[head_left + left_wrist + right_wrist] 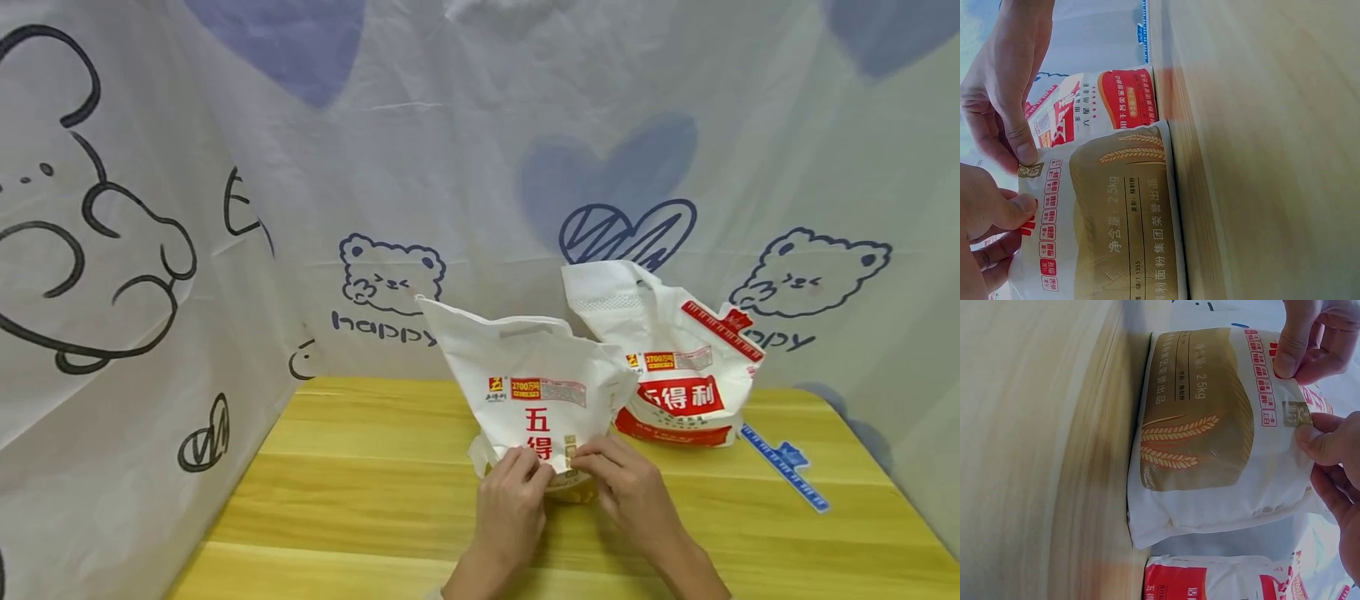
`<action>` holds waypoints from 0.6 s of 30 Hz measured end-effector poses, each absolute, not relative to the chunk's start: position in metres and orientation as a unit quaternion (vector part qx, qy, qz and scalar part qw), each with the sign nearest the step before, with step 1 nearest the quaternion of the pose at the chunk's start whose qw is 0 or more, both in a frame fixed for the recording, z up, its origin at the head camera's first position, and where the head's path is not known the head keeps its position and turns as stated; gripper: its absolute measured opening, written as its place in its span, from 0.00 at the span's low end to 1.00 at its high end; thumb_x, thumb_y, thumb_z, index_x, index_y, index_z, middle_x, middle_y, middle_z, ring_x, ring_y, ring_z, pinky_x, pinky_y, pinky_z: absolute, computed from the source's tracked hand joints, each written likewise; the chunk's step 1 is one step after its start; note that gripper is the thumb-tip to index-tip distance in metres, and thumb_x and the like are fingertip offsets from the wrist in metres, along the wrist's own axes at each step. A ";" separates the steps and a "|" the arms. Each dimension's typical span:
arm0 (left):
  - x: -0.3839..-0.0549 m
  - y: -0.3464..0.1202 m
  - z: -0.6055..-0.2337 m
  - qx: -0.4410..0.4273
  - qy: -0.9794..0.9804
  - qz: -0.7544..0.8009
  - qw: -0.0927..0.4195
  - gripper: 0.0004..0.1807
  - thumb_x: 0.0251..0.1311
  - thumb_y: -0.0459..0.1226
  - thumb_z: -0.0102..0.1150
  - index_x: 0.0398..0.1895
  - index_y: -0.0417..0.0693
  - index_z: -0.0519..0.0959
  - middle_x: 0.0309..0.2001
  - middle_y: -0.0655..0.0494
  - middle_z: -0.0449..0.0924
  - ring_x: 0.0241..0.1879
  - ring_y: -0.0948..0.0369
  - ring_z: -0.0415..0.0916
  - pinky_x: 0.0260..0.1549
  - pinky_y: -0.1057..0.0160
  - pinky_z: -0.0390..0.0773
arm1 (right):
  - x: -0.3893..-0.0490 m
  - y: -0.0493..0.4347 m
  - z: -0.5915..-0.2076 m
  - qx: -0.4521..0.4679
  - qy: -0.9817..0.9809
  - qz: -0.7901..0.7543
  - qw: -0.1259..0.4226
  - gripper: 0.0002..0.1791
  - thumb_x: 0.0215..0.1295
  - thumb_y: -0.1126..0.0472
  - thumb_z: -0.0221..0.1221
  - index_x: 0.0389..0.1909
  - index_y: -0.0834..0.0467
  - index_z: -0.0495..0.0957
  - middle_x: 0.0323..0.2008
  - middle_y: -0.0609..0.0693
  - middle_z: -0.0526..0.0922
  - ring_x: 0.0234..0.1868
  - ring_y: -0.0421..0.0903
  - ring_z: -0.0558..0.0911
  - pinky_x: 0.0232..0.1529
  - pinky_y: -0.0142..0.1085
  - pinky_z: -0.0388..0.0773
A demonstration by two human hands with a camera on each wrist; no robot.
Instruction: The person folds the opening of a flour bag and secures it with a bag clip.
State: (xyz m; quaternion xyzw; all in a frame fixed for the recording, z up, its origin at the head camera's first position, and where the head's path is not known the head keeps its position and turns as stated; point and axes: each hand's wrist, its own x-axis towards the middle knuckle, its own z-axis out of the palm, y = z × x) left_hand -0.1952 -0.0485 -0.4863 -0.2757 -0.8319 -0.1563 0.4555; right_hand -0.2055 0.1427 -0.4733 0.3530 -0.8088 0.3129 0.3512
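Flour bag (531,379) on tbl (360,492), L hand (512,504) pinching its front, R hand (632,493) ditto, just beside.

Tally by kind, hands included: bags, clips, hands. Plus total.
Bags: 2 (front bag, pinched by both hands; rear bag)
Clips: 2 (red clip on the rear bag; blue clip on the table)
Hands: 2 (left hand, right hand)
Total: 6

2 red-lettered white bags (528,362) (671,371); yellow wood-grained table (352,475).
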 end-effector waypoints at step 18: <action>-0.198 -0.053 -0.479 -0.303 -0.827 -0.158 0.446 0.09 0.44 0.26 0.64 0.24 0.50 0.79 0.31 0.60 0.74 0.35 0.59 0.76 0.37 0.63 0.78 | -0.204 0.143 -0.469 0.363 -0.812 0.310 0.335 0.11 0.55 0.75 0.69 0.38 0.60 0.87 0.43 0.47 0.84 0.46 0.46 0.82 0.58 0.24 0.73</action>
